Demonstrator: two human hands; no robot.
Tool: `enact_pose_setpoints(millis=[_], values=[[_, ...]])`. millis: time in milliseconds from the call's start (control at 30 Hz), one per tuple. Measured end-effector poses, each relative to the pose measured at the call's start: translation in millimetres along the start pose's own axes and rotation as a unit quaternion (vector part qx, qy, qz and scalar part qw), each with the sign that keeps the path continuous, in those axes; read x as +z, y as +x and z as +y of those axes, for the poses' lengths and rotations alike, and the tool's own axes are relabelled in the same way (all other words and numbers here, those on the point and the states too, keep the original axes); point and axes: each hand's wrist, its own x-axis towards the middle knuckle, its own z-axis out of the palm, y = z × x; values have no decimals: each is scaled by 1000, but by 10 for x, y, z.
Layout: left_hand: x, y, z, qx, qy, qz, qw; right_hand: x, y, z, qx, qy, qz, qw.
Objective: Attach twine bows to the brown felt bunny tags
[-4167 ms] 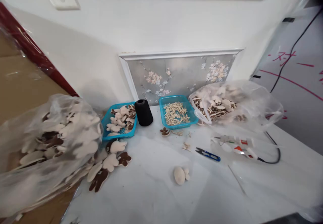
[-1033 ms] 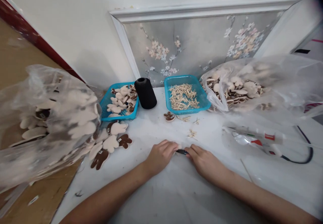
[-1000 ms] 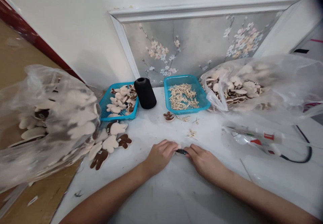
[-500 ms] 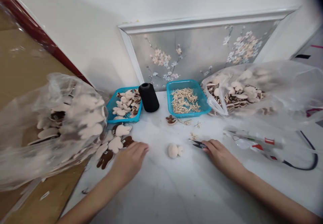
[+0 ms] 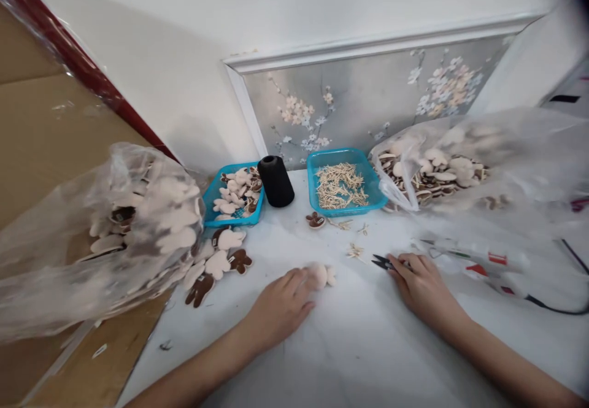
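A cream rabbit-shaped piece [image 5: 324, 275] lies on the white table, its ears toward the right. The fingers of my left hand [image 5: 286, 304] rest at its left edge, spread somewhat, with the thumb apart. Black snips [image 5: 383, 262] are in my right hand [image 5: 421, 285], their blades pointing left. Between the piece and the snips, a little farther back, lies a small pile of pale sticks [image 5: 354, 251].
Blue baskets hold rabbit pieces [image 5: 239, 188] and pale sticks [image 5: 340, 186]. A black cone [image 5: 276, 182] stands between them. Filled plastic bags [image 5: 156, 211] flank both sides. A glue gun [image 5: 497, 276] lies at right, loose rabbit pieces [image 5: 217, 264] at left.
My left hand has moved right, from beside the loose pieces to the cream rabbit piece. My right hand has shifted slightly right with the snips.
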Motion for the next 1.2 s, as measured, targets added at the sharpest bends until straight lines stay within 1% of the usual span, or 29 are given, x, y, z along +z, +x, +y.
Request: enact_pose_setpoints(millis=[67,133,200,233,267,300,333,367,400,433,467,500,533,567,600,633,733,767,800,833,900,933,967,1000,1033,1100,1200], values=[[92,308,5,37,-14,11,999,-69,32,5,20,-19,7,1000],[139,525,-46,35,-35,10,999,-159,90,-22,36,1,18,999],[143,675,-100,11,-86,10,996,-250,192,-103,43,70,15,997],[131,736,-112,-11,-135,15,991,-286,262,-163,45,120,1,992],[112,790,-110,-41,-203,20,978,-310,342,-232,46,179,-25,983],[91,838,-93,-75,-288,24,954,-319,429,-307,47,245,-54,967],[69,880,-64,-112,-384,24,916,-312,518,-383,56,312,-82,945],[49,913,-27,-149,-478,18,865,-291,603,-455,75,374,-103,919],[35,938,13,-180,-561,8,808,-258,679,-520,100,432,-117,888],[27,952,51,-205,-625,-1,753,-217,741,-573,129,484,-128,856],[26,959,84,-225,-668,-8,709,-174,787,-613,157,531,-133,822],[31,958,108,-240,-694,-13,678,-134,817,-637,180,571,-134,790],[43,953,125,-249,-707,-16,662,-103,832,-647,197,604,-134,761],[58,946,135,-253,-712,-16,654,-84,837,-644,211,627,-130,738],[74,940,139,-252,-715,-17,652,-77,836,-631,221,642,-127,723],[88,936,139,-248,-716,-19,652,-84,832,-613,227,648,-128,716],[104,949,136,-226,-723,-19,653,-152,836,-558,221,644,-145,718],[99,958,137,-213,-723,-21,657,-179,844,-548,212,646,-157,716],[91,968,139,-198,-720,-23,664,-200,854,-543,205,656,-169,706],[81,976,143,-184,-717,-25,672,-215,865,-542,206,673,-180,688],[65,982,158,-170,-714,-27,679,-225,882,-551,229,714,-200,630],[61,978,169,-175,-716,-24,675,-223,887,-558,246,729,-205,605],[59,970,183,-185,-720,-18,668,-221,889,-566,262,735,-205,591],[60,958,200,-200,-725,-9,659,-221,886,-574,274,731,-199,592],[62,944,219,-214,-729,2,651,-224,880,-582,282,722,-189,603],[64,914,257,-239,-731,21,639,-240,857,-597,288,698,-160,636],[51,886,293,-248,-734,21,632,-266,801,-623,293,676,-124,665]])
